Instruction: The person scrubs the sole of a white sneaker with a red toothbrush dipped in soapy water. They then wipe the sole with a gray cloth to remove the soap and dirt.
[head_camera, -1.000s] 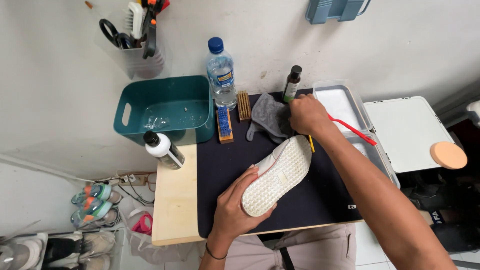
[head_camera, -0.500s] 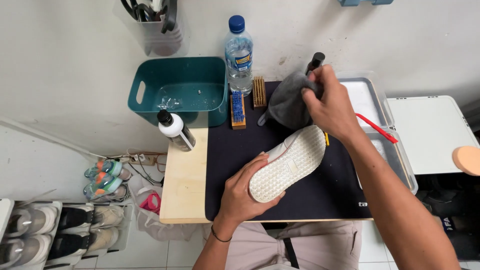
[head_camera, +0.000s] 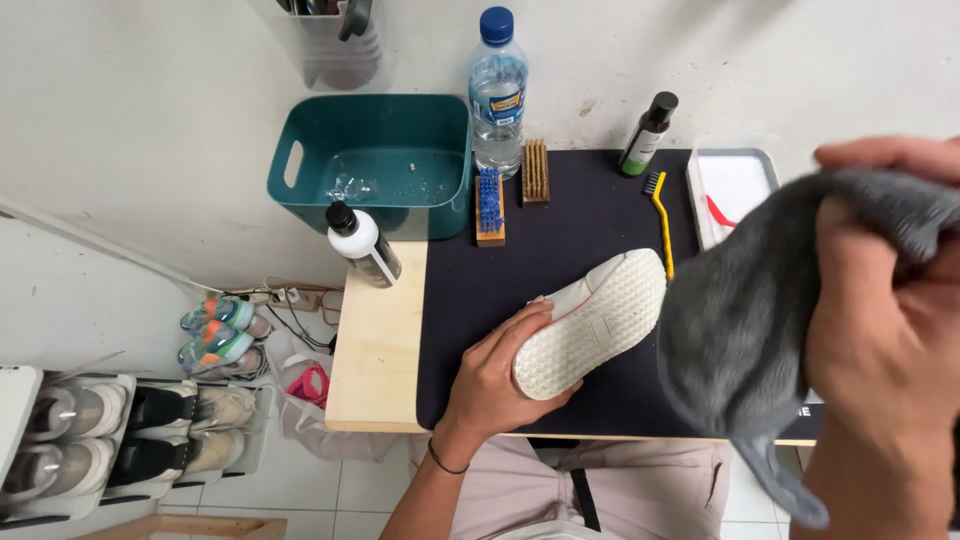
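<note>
My left hand (head_camera: 497, 372) grips the heel end of a white shoe (head_camera: 592, 319), which lies sole-up on a black mat (head_camera: 560, 240). My right hand (head_camera: 880, 300) is raised close to the camera at the right and holds a grey cloth (head_camera: 740, 330) that hangs down over the mat's right side. A yellow-handled small brush (head_camera: 660, 210) lies just beyond the shoe's toe. The cloth hides part of the mat and the table's right edge.
A teal tub (head_camera: 375, 160) with a little water stands at the back left, beside a water bottle (head_camera: 497, 90). Blue (head_camera: 488, 204) and tan (head_camera: 535, 171) brushes, a dark bottle (head_camera: 648, 134), a white tray (head_camera: 735, 190) and a black-capped white bottle (head_camera: 364, 245) surround the mat. Shoes (head_camera: 130, 435) sit on the floor.
My right hand picked the grey cloth up from the back of the mat and brought it up toward the camera. My left hand kept hold of the shoe.
</note>
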